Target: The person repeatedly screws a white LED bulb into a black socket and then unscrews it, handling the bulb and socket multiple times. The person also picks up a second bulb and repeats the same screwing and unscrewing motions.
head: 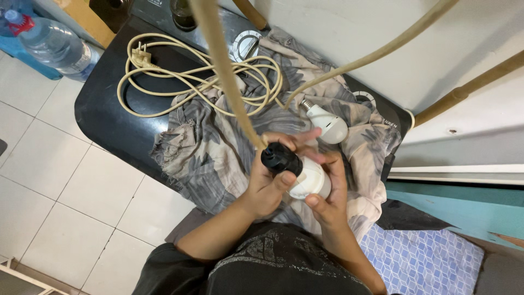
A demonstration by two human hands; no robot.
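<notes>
My left hand (pixel 267 183) grips a black lamp socket (pixel 280 159) on the end of a beige cord (pixel 226 71) that runs up toward the camera. My right hand (pixel 327 191) wraps around a white light bulb (pixel 311 180) whose base meets the socket. A second white bulb (pixel 327 124) lies on the grey patterned cloth (pixel 207 153) just beyond my hands, apart from them. The rest of the cord lies coiled (pixel 180 76) with its plug on the black surface further back.
The cloth covers a black appliance top (pixel 103 114) with round dials (pixel 244 45). A plastic water bottle (pixel 52 43) lies at the top left on a tiled floor (pixel 60 186). A blue patterned mat (pixel 420 257) lies at the lower right.
</notes>
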